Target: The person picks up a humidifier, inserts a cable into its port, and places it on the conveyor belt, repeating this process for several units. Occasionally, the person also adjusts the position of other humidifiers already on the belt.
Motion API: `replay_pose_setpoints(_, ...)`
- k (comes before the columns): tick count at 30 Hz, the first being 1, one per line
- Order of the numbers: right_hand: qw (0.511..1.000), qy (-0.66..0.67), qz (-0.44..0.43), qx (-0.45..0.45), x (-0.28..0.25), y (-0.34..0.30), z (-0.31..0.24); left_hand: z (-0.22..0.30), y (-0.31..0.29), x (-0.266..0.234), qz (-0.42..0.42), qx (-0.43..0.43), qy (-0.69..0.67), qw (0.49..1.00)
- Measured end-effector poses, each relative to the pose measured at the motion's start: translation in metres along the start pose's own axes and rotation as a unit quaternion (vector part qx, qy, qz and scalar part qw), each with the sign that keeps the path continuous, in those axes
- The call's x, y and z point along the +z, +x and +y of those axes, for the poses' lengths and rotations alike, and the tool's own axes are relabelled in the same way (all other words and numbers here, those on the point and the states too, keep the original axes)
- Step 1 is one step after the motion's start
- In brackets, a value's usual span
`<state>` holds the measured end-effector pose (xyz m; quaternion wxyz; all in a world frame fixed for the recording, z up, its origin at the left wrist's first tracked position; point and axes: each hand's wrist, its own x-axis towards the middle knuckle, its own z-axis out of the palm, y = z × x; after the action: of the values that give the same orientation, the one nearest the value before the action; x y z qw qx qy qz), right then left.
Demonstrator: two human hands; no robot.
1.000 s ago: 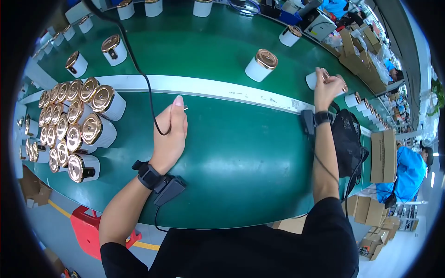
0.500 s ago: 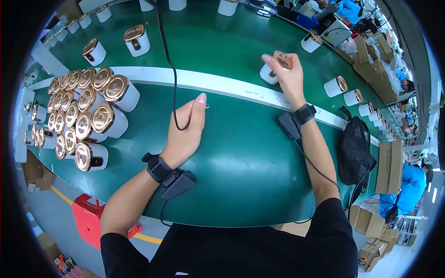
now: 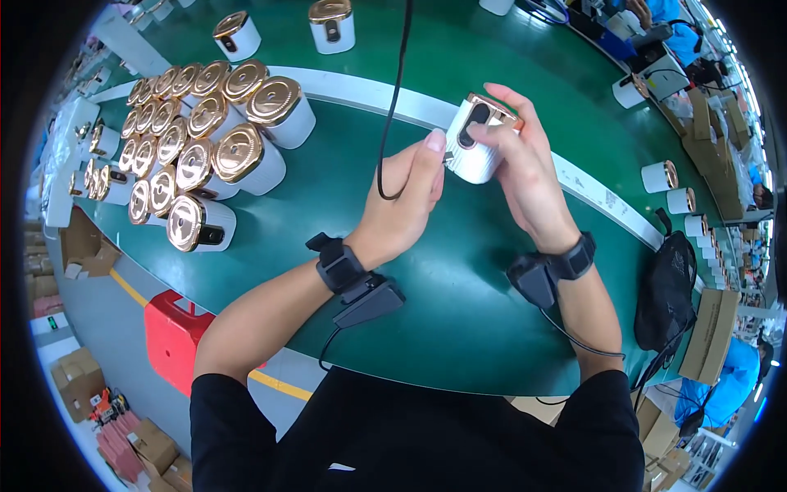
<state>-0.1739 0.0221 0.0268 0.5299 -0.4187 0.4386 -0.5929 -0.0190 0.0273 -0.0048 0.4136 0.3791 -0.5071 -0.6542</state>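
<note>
White canister (image 3: pixel 473 166) w/ gold lid, tilted, in R hand (image 3: pixel 529 168), thumb & fingers closed on it, nr table's (image 3: pixel 467 320) white strip (image 3: pixel 352 88). L hand (image 3: pixel 402 197) pinches black cable (image 3: pixel 404 49), tip just beside canister. More canisters (image 3: pixel 195 164) grouped twd table's L edge.

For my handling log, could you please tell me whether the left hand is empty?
No, the left hand holds the black cable near the white canister in the right hand.
</note>
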Motion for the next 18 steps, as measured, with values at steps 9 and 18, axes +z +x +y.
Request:
replay_pose_setpoints(9,0.982,-0.154,-0.037,-0.099,0.008,-0.012,0.007,-0.001,0.0,-0.002,0.027,-0.008,-0.003,1.0)
replay_pose_setpoints(18,0.985,-0.141,-0.027,-0.097,0.009,-0.01,0.021,-0.007,0.002,-0.003,0.027,0.011,0.069,0.997)
